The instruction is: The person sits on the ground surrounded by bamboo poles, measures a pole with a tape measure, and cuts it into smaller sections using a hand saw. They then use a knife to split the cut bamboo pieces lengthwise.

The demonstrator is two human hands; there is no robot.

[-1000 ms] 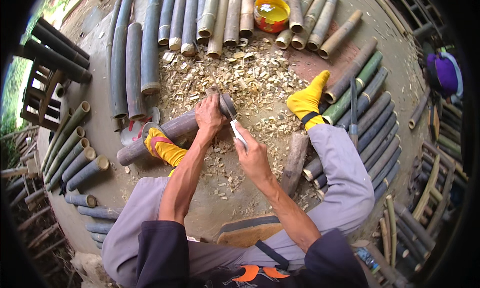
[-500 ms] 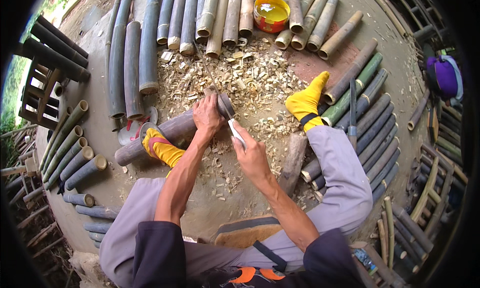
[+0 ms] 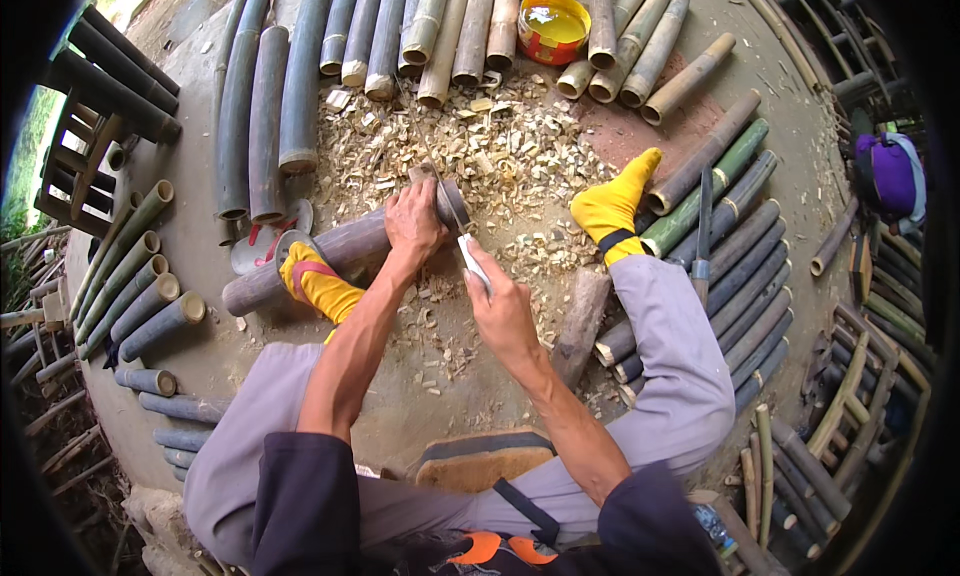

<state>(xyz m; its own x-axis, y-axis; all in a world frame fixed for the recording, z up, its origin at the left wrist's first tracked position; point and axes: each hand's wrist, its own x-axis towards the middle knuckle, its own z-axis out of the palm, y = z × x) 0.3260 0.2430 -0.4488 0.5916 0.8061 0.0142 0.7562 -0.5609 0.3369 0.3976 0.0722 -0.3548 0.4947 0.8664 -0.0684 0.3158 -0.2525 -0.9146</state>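
A thick, dark bamboo pole (image 3: 335, 244) lies slantwise on a raised support. My left hand (image 3: 415, 219) presses over it near its right end, fingers curled round it. My right hand (image 3: 498, 294) grips the pale handle of a handsaw (image 3: 465, 249). The thin blade runs up and away across the pole's right end, just right of my left fingers. How deep the blade sits in the pole cannot be made out. My left foot (image 3: 325, 284), in a yellow sock and red-strapped sandal, rests against the pole.
Wood chips (image 3: 490, 141) cover the ground ahead. Cut bamboo poles (image 3: 300, 96) lie around, with more poles (image 3: 750, 266) on the right. A machete-like blade (image 3: 705, 211) stands near my right foot (image 3: 617, 201). A yellow-red tub (image 3: 552, 31) of liquid sits at the back.
The view has shifted and tilted slightly. My hands, the saw and the pole keep nearly the same places relative to each other.
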